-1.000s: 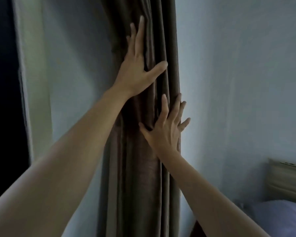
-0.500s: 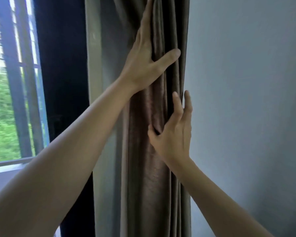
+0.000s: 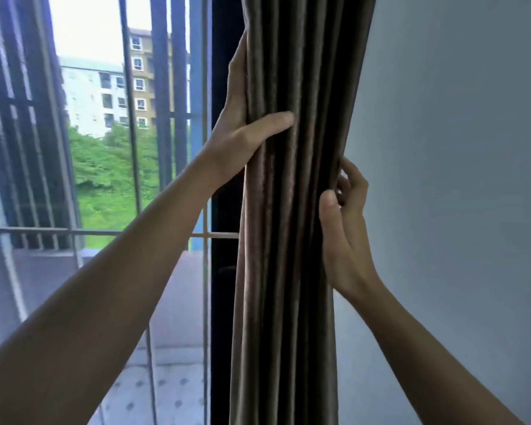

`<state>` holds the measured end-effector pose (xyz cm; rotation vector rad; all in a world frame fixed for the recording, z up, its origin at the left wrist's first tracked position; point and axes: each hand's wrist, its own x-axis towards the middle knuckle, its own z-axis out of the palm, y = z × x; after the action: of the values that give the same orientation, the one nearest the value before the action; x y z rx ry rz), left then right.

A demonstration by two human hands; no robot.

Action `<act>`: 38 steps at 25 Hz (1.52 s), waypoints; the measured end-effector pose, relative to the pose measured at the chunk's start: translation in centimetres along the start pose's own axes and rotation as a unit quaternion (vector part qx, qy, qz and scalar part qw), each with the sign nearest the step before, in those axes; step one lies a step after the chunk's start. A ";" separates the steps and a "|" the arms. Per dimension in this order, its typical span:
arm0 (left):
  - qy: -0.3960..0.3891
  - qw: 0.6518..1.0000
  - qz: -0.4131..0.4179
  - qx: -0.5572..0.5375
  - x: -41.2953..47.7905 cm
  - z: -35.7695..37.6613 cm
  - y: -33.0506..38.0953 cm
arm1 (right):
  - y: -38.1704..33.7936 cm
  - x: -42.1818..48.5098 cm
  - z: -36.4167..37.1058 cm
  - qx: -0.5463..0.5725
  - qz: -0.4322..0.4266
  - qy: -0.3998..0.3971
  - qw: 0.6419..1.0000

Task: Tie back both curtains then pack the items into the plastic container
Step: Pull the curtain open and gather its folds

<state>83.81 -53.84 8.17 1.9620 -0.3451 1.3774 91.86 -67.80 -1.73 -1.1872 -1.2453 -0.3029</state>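
A brown curtain point(image 3: 285, 240) hangs gathered into a narrow bunch of vertical folds in the middle of the view. My left hand point(image 3: 239, 130) grips its left edge high up, thumb across the front folds and fingers behind the cloth. My right hand point(image 3: 344, 228) grips the curtain's right edge lower down, thumb on the front and curled fingers round the back, next to the wall. No tie-back is visible, and neither is a plastic container.
A pale wall point(image 3: 457, 179) runs directly right of the curtain. Left of it stand a dark window frame point(image 3: 223, 271) and a window with metal bars point(image 3: 132, 118), a balcony floor, trees and buildings outside.
The view swung left, bringing the window into sight. Both hands went from lying flat on the curtain to wrapping round its edges, squeezing the folds into a tighter bunch.
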 end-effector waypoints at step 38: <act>-0.191 0.882 -0.412 0.126 -16.0 -4.3 -0.2 | 1.8 -18.8 12.8 -0.100 0.196 -0.239 0.946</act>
<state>74.50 -53.54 -5.58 2.1911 0.4920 0.4948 79.04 -64.08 -20.23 -1.7193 -1.3715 0.1728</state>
